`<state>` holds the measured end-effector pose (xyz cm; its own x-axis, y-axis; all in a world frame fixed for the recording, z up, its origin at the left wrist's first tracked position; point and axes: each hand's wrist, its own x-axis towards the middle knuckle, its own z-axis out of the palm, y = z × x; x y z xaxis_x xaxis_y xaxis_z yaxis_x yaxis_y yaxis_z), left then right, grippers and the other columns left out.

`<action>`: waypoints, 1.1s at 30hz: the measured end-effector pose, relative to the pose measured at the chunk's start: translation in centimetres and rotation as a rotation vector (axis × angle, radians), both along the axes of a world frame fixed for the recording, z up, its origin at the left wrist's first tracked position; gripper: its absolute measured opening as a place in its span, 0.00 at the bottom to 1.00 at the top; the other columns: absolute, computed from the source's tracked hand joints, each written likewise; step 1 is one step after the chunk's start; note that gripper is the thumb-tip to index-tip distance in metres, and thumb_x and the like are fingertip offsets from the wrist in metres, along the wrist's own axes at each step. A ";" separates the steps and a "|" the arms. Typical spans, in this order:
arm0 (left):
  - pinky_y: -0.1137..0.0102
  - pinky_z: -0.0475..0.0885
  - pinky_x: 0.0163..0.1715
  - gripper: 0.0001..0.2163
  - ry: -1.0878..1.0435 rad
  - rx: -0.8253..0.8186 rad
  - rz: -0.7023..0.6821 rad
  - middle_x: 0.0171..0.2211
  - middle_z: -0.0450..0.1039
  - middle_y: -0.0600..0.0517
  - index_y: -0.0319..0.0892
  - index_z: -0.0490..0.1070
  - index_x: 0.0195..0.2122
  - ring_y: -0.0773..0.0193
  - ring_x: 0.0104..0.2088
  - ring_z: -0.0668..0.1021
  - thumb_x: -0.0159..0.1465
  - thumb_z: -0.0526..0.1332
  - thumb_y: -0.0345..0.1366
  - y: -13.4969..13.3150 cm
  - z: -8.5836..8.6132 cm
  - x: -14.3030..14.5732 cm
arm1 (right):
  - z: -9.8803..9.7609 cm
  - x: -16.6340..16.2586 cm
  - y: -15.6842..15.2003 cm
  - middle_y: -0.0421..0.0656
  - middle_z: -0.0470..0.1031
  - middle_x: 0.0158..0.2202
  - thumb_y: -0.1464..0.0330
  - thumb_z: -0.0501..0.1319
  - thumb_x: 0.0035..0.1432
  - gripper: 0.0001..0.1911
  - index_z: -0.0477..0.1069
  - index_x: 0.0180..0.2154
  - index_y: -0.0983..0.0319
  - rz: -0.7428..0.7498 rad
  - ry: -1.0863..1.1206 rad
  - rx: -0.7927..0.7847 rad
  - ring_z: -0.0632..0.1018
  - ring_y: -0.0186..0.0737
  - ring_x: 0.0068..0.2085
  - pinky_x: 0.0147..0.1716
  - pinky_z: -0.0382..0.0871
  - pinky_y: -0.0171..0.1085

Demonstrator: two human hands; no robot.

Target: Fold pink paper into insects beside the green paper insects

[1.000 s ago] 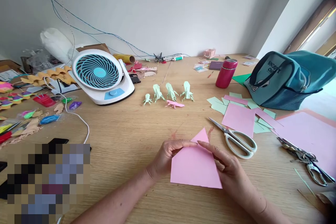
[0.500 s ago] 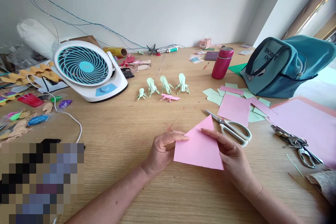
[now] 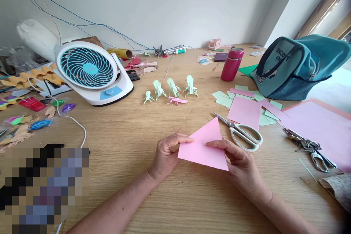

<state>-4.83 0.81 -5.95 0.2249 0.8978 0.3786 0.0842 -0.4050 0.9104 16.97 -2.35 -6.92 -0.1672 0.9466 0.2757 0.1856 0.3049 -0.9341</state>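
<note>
Between my two hands is a sheet of pink paper [image 3: 204, 153], tilted, with one pointed corner facing away from me. My left hand [image 3: 168, 151] pinches its left edge, the fingertips lying over the top face. On the right side, my right hand [image 3: 238, 159] grips the sheet with a finger stretched across its face; the thumb is partly hidden. White-handled scissors [image 3: 245, 136] lie just beyond my right hand. Farther back stand several pale green folded-paper figures [image 3: 173, 87], with a pink folded-paper figure [image 3: 177, 101] in front of them.
A white fan [image 3: 90, 73] stands at the left. Pink and green paper pieces [image 3: 244, 111] lie at the right, near a bunch of keys [image 3: 309, 150]. Behind them are a magenta flask [image 3: 232, 65] and a teal bag [image 3: 298, 69]. A white cable [image 3: 78, 122] crosses the left side.
The pink sheet has shifted slightly left and turned a little in my hands. My right finger has slid lower and left across its face. Both hands keep hold.
</note>
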 end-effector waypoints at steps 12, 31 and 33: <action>0.69 0.72 0.40 0.03 0.063 -0.002 0.047 0.34 0.79 0.50 0.44 0.77 0.32 0.60 0.36 0.79 0.57 0.66 0.30 -0.2 -0.3 0.0 | 0.4 0.1 0.7 0.44 0.77 0.38 0.62 0.66 0.56 0.07 0.77 0.38 0.56 -0.019 0.115 -0.089 0.77 0.43 0.39 0.37 0.73 0.38; 0.68 0.70 0.50 0.05 0.072 0.012 0.011 0.35 0.80 0.51 0.41 0.72 0.29 0.65 0.36 0.80 0.59 0.67 0.31 0.0 -0.5 -0.1 | 0.6 0.2 1.3 0.42 0.77 0.31 0.62 0.66 0.58 0.07 0.79 0.30 0.58 0.005 0.290 -0.153 0.73 0.37 0.33 0.31 0.67 0.34; 0.69 0.71 0.48 0.05 0.063 -0.037 0.000 0.35 0.80 0.50 0.40 0.72 0.29 0.65 0.37 0.80 0.59 0.67 0.31 0.1 -0.4 -0.1 | 0.5 0.3 1.4 0.42 0.78 0.31 0.61 0.67 0.57 0.09 0.78 0.29 0.58 -0.024 0.295 -0.176 0.74 0.38 0.33 0.32 0.67 0.35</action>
